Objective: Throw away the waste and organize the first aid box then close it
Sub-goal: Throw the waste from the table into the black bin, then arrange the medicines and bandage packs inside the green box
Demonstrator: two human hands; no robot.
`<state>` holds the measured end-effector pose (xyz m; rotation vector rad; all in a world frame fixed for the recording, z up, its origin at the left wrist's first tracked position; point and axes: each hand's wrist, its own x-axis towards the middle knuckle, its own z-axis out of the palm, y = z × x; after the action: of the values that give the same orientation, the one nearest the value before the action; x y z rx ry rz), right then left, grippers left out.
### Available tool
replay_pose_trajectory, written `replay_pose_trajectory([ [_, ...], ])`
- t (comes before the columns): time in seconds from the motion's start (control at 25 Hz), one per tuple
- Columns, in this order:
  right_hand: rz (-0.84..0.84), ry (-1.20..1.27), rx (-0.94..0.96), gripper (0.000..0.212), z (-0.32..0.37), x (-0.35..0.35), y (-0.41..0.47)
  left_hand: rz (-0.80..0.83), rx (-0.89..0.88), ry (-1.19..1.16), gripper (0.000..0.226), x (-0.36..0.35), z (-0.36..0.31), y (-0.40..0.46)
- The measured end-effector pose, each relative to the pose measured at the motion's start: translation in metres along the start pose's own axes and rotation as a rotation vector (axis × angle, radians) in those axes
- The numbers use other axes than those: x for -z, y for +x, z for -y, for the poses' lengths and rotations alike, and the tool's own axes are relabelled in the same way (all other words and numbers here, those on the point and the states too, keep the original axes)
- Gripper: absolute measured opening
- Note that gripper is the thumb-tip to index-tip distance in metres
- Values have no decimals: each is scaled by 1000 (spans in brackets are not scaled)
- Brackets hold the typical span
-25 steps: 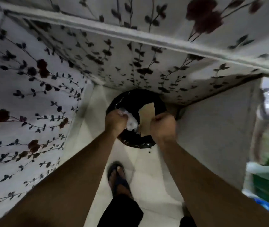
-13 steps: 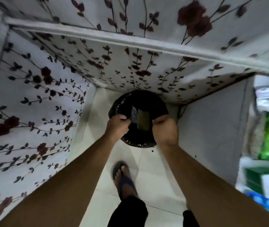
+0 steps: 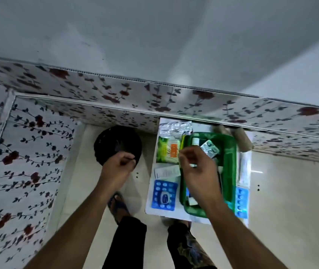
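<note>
Floral-panel walls (image 3: 28, 152) on left and across the back, pale tiled floor (image 3: 290, 191) below. White worktop (image 3: 151, 208) sits low against the back panel, right of centre. On it: green first aid box (image 3: 229, 164), lid off, blister pack (image 3: 210, 148) and a small white bottle (image 3: 195, 141) inside at the far end. Left of the box: green-yellow packet (image 3: 163, 149), folded paper leaflet (image 3: 166, 171), blue pill card (image 3: 164, 195). Another blue card (image 3: 241, 202) on the box's right side. Black-lined bin (image 3: 114, 140) on the floor just left of the worktop. Left hand (image 3: 117, 167) over the bin's near rim, fingers curled, nothing visible in it. Right hand (image 3: 197, 171) over the box, fingers loosely bent, looks empty, blurred.
</note>
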<state>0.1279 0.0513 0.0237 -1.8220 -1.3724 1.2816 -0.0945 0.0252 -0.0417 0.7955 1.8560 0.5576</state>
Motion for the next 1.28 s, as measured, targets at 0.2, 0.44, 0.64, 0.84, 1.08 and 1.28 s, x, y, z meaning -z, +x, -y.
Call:
replay_pose_trajectory([
  [0.2, -273, 10, -96, 9, -60, 104, 1, 38, -279, 403, 34, -62, -11, -24],
  [0.44, -395, -209, -371, 27, -150, 124, 26, 46, -493, 750, 44, -87, 8, -15],
  [0.64, -375, -303, -441, 39, -176, 118, 39, 46, -508, 811, 43, -93, 8, -12],
  [0.84, -358, -310, -461, 31, -169, 118, 39, -37, -364, 750, 29, -69, -17, -47],
  [1.08, -449, -139, -478, 29, -154, 126, 29, -14, -407, 440, 27, -115, -107, -80],
  [1.28, -486, 6, -442, 32, -149, 137, 24, 52, -288, 577, 41, -202, -118, -39],
])
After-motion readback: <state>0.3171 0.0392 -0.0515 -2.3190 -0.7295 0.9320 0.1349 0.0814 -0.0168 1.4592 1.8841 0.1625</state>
